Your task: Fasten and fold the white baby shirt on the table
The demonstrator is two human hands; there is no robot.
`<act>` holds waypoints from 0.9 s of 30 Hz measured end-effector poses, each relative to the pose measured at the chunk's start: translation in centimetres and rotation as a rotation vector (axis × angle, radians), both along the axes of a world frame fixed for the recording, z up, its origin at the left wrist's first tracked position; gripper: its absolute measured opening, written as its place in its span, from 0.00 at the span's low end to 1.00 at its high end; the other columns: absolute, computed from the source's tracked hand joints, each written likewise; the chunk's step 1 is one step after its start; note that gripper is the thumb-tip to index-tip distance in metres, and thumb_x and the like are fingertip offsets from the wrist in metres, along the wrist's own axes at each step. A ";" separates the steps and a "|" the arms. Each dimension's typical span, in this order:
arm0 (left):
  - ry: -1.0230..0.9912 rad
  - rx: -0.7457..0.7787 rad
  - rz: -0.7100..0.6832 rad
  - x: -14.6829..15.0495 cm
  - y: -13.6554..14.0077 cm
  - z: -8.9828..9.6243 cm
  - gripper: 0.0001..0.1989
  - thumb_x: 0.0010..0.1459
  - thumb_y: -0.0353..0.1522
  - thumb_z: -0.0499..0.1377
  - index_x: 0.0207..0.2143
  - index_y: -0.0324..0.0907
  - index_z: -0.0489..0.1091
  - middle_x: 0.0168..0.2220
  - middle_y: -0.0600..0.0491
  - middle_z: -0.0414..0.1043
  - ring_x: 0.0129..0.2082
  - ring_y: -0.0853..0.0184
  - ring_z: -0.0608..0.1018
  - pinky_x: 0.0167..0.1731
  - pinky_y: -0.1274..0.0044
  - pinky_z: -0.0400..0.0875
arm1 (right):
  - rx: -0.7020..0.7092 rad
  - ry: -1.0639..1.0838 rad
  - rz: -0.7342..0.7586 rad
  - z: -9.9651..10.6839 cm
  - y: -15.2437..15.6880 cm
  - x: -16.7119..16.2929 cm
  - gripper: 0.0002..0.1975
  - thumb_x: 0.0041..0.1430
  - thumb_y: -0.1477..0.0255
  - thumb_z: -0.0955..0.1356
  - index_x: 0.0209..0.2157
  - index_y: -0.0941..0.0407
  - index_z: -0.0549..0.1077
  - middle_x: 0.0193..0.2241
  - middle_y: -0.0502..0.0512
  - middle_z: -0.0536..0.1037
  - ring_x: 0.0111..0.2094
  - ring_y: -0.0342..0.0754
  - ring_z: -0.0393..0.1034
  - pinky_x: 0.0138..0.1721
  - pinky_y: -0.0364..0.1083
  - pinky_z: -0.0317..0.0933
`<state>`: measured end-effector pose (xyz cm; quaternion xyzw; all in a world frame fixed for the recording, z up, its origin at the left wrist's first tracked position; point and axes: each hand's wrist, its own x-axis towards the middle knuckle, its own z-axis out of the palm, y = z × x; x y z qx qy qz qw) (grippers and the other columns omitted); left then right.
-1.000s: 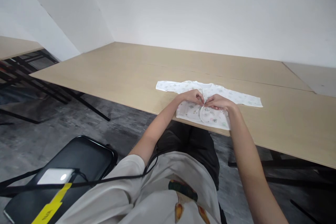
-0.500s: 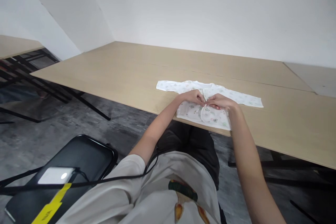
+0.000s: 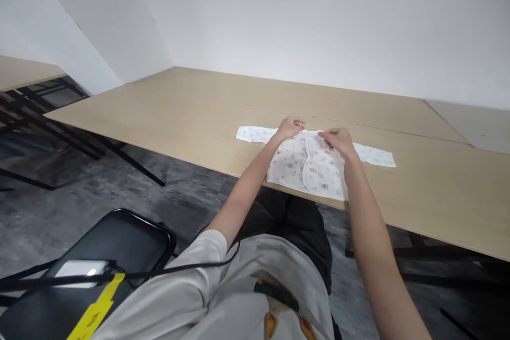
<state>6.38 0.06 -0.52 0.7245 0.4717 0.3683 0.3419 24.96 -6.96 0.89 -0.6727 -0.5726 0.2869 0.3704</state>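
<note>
A white long-sleeved baby shirt (image 3: 292,162) with small printed figures lies front up on the table. Its sleeves are spread to both sides and its front overlap runs down the middle, with the lower hem close to the table's front edge. My left hand (image 3: 291,126) is at the left end of the neckline, fingers curled together at the cloth. On the other side of the neckline, my right hand (image 3: 338,141) pinches the collar edge between thumb and fingers. Both wrists cover the shirt's shoulders.
The wooden table (image 3: 191,111) meets a white wall (image 3: 311,26) at the back. To my left is a black chair (image 3: 131,239) with a white device (image 3: 82,272) on it. A black cable (image 3: 191,268) with a yellow tag (image 3: 98,311) crosses my lap.
Both hands have moved up from the shirt's middle front, where they were together, to the neckline, and are now apart. The front of the shirt has come into view and lies flatter.
</note>
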 end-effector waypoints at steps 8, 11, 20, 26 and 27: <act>0.270 0.080 -0.056 2.6 -1.2 -2.6 0.18 0.56 0.23 0.50 0.43 0.35 0.76 0.46 0.44 0.76 0.47 0.64 0.76 0.51 0.75 0.66 | 0.013 -0.568 -0.026 -3.3 2.3 -4.2 0.14 0.52 0.68 0.69 0.40 0.57 0.77 0.41 0.63 0.78 0.44 0.57 0.71 0.43 0.50 0.63; 0.265 0.109 -0.083 2.4 -1.1 -2.9 0.17 0.57 0.24 0.50 0.43 0.34 0.76 0.46 0.43 0.77 0.46 0.64 0.76 0.51 0.75 0.67 | 0.031 -0.469 -0.037 -3.8 2.3 -3.1 0.14 0.52 0.72 0.67 0.40 0.58 0.78 0.39 0.62 0.79 0.43 0.55 0.72 0.43 0.48 0.62; 0.132 0.094 -0.095 2.1 -1.0 -3.5 0.10 0.54 0.26 0.58 0.38 0.37 0.76 0.38 0.48 0.77 0.38 0.69 0.77 0.47 0.76 0.70 | 0.022 -0.074 -0.103 -3.8 2.5 -1.5 0.13 0.44 0.75 0.68 0.35 0.61 0.78 0.26 0.55 0.77 0.24 0.44 0.68 0.31 0.43 0.62; 0.024 0.032 -0.121 2.1 -1.1 -3.3 0.08 0.55 0.28 0.58 0.37 0.37 0.75 0.38 0.48 0.78 0.39 0.69 0.77 0.46 0.76 0.69 | -0.002 0.066 -0.034 -3.6 2.4 -1.4 0.14 0.46 0.71 0.68 0.35 0.61 0.78 0.14 0.47 0.67 0.16 0.40 0.58 0.21 0.41 0.55; 0.012 0.027 -0.123 2.1 -1.2 -3.2 0.08 0.55 0.28 0.58 0.37 0.36 0.75 0.38 0.47 0.78 0.39 0.69 0.77 0.46 0.76 0.69 | -0.001 0.075 -0.026 -3.6 2.3 -1.3 0.14 0.46 0.70 0.68 0.35 0.61 0.78 0.14 0.47 0.67 0.16 0.40 0.58 0.21 0.40 0.55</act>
